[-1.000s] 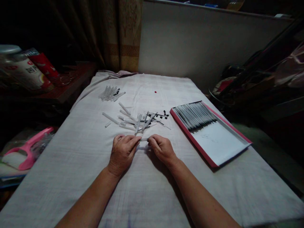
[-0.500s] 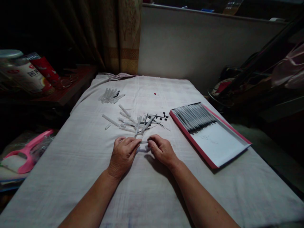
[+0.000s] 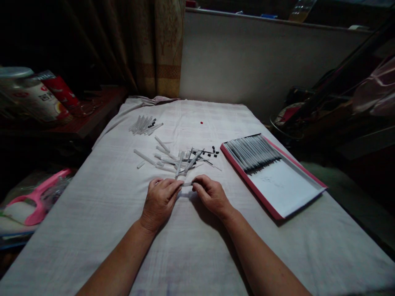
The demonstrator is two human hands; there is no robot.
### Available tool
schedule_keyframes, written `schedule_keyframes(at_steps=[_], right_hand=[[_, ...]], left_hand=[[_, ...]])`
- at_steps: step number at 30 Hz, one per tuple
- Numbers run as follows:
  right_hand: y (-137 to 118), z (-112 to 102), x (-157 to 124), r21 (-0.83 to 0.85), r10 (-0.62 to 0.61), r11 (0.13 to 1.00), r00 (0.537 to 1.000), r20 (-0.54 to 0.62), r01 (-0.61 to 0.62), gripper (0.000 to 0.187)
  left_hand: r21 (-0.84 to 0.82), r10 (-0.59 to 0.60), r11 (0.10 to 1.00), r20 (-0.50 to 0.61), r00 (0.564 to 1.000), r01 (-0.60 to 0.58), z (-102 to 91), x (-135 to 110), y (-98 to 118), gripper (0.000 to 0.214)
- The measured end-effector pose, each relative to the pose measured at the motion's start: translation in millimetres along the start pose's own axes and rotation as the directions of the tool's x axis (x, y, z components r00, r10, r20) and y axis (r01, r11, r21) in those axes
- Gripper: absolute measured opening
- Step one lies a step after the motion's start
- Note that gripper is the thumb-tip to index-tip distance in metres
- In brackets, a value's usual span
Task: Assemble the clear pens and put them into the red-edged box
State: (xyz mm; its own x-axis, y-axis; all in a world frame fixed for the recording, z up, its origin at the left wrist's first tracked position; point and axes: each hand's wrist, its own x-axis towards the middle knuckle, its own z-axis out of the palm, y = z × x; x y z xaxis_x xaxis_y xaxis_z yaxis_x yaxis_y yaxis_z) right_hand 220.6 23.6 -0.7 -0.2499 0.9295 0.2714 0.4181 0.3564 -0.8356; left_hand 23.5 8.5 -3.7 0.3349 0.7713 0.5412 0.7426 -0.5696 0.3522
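Between my two hands, a clear pen barrel (image 3: 187,184) lies level just above the cloth, with a dark bit at its right end. My left hand (image 3: 160,202) is closed around the left end, which its fingers hide. At the other end, the thumb and fingers of my right hand (image 3: 211,194) pinch the dark part. Just beyond my hands is a loose heap of pen barrels (image 3: 180,162) and thin dark refills (image 3: 207,160). Several small black plugs (image 3: 213,149) are scattered at the heap's right.
To the right, a shallow red-edged box (image 3: 285,213) holds a row of pens (image 3: 253,152). Further back lie more clear pieces with black bits (image 3: 142,124) and a tiny red piece (image 3: 201,122). A pink tape dispenser (image 3: 37,201) is left of the cloth-covered table (image 3: 92,230).
Both hands keep their hold on the pen. The dark bit at its right end shows slightly more now; the view has shifted a little.
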Motion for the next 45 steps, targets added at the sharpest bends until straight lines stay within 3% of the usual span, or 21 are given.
schedule_keyframes(at_steps=[3, 11, 17, 23, 29, 31, 33, 36, 38, 39, 41, 43, 45], right_hand=[[0.6, -0.9, 0.2, -0.055, 0.032, 0.998, 0.999, 0.025, -0.030, 0.025], [-0.1, -2.6, -0.4, -0.044, -0.016, 0.999, 0.998, 0.054, 0.019, 0.015], [-0.4, 0.0, 0.0, -0.145, 0.028, 0.989, 0.998, 0.051, -0.021, 0.029], [-3.6, -4.3, 0.2, -0.187, -0.002, 0.982, 0.995, 0.100, 0.021, 0.018], [-3.3, 0.6, 0.3, -0.043, 0.039, 0.998, 0.995, 0.097, -0.035, 0.033], [-1.9, 2.2, 1.0, -0.001, 0.055, 0.998, 0.997, 0.059, -0.055, 0.035], [0.4, 3.0, 2.5, 0.046, 0.096, 0.995, 0.994, -0.050, -0.094, 0.036], [2.5, 4.1, 4.6, 0.133, 0.168, 0.981, 0.961, -0.218, -0.141, 0.040], [0.7, 6.3, 4.5, 0.155, 0.155, 0.980, 0.962, -0.223, -0.122, 0.040], [-1.4, 8.1, 4.0, 0.146, 0.123, 0.985, 0.973, -0.196, -0.095, 0.039], [-6.7, 12.8, 2.5, 0.098, 0.037, 0.995, 0.991, -0.127, -0.025, 0.036], [-11.6, 18.3, 1.4, 0.047, -0.022, 0.999, 0.997, -0.075, 0.025, 0.035], [-14.4, 23.3, 1.5, 0.035, -0.017, 0.999, 0.999, -0.043, 0.018, 0.037]], left_hand=[[-0.004, 0.006, 1.000, -0.002, 1.000, -0.006, 0.0, -0.1, 0.2, 0.021], [-0.007, -0.010, 1.000, -0.004, 1.000, 0.010, -0.4, 0.2, 0.8, 0.021], [-0.002, -0.007, 1.000, -0.010, 1.000, 0.007, 0.1, 0.8, 1.7, 0.022], [-0.002, -0.003, 1.000, -0.003, 1.000, 0.003, -0.4, 0.5, -0.2, 0.021], [-0.012, 0.013, 1.000, -0.026, 1.000, -0.014, -3.4, 2.0, 2.2, 0.021], [0.004, -0.006, 1.000, -0.085, 0.996, 0.007, -5.9, 4.3, 4.8, 0.022], [0.013, -0.058, 0.998, -0.174, 0.983, 0.061, -8.0, 6.3, 6.7, 0.023], [-0.152, -0.208, 0.972, -0.217, 0.954, 0.177, -7.7, 7.3, 7.7, 0.019], [-0.396, -0.386, 0.863, -0.116, 0.915, 0.313, -4.9, 7.3, 7.8, 0.022], [-0.523, -0.493, 0.750, -0.033, 0.869, 0.405, -3.2, 7.6, 8.0, 0.027], [-0.711, -0.665, 0.450, 0.137, 0.734, 0.541, -0.3, 8.9, 8.9, 0.042], [-0.803, -0.750, 0.203, 0.241, 0.616, 0.561, 1.1, 11.2, 9.6, 0.051], [-0.847, -0.784, 0.085, 0.268, 0.561, 0.525, 1.1, 13.7, 9.7, 0.053]])
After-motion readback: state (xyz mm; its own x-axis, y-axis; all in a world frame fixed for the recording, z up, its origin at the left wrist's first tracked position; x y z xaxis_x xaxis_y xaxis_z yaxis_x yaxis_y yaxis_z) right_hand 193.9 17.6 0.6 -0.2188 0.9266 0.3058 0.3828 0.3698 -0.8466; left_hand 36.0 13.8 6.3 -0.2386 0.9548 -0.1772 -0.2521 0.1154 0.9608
